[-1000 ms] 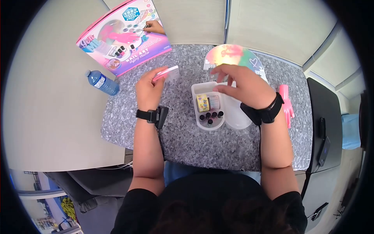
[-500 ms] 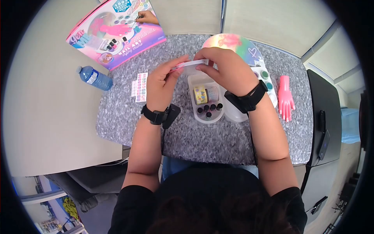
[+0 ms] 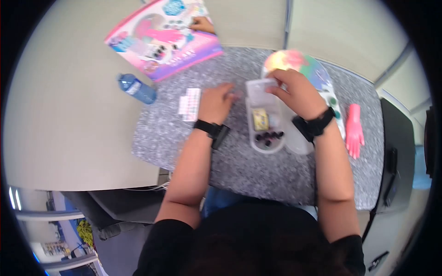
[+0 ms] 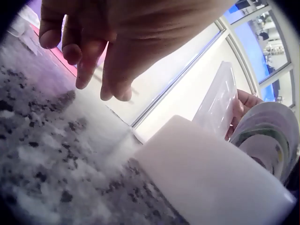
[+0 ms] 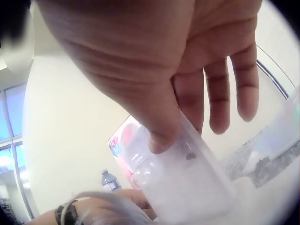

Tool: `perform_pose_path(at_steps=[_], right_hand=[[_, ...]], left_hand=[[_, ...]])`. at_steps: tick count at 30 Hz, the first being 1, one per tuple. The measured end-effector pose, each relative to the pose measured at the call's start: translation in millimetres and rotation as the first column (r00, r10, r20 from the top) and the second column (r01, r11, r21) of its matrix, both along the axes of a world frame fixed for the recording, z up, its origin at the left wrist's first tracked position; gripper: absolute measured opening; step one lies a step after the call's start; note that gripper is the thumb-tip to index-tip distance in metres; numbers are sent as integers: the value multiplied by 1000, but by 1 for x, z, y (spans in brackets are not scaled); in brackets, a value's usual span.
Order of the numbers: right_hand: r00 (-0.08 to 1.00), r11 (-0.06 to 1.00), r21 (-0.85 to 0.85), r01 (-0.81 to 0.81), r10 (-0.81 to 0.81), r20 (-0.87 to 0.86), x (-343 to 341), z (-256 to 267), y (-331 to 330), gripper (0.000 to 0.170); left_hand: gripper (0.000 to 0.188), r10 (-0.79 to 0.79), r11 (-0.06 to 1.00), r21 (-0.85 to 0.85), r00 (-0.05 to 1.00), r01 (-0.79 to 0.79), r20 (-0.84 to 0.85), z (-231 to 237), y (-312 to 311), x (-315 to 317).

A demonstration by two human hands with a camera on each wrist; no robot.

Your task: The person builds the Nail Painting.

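My right hand [image 3: 299, 92] pinches a clear plastic case [image 5: 187, 178] between thumb and forefinger, its other fingers extended. In the head view the case overlaps the far end of a white organizer tray [image 3: 252, 133]. My left hand [image 3: 215, 105] is above the table left of the tray, its fingers loosely bent with nothing between them in the left wrist view. Just left of that hand lie nail sticker sheets [image 3: 191, 105]. Inside the tray are a yellow patterned roll [image 3: 261, 119] and several black-capped bottles [image 3: 268, 137].
A nail art box [image 3: 170, 41] stands at the back left, with a water bottle [image 3: 137, 89] in front of it. Right of the tray are a rainbow-coloured board [image 3: 317, 73], green paint pots [image 3: 333, 101] and a pink model hand [image 3: 354, 131]. The speckled table [image 3: 239, 170] has a curved front edge.
Sticker sheets came to lie on the table at left. Both hands met at the clear case; now the left has let go and dropped back, while the right holds it over the tray's far end.
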State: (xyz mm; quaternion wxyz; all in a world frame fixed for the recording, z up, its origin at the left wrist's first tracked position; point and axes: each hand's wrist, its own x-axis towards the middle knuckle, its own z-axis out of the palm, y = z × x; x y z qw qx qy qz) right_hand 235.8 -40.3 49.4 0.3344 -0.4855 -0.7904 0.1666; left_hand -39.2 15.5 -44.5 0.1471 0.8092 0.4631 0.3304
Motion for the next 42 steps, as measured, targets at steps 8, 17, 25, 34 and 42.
perform_pose_path(at_steps=[8,17,25,34,42], right_hand=[[994,969,222,111,-106,-34,6,10,-3,53],[911,943,204,262,-172,-376,34,25,-40,28],[698,954,-84,287,-269,-663,62,-18,-65,20],[806,968,-9,251,-214,-552,43,1,-67,18],[908,978,106,177,-121,-401,7,37,-61,20]], left_hand=[[33,181,982,-99,958,-163,222,50,-16,-9],[31,188,980,-178,713,-89,675,48,-3,-26],[47,356,887,-71,772,-457,-527,64,3,-131],[103,0,937,-299,857,-180,-515,69,17,-136],[57,307,950,52,891,-308,-333,83,37,-141]])
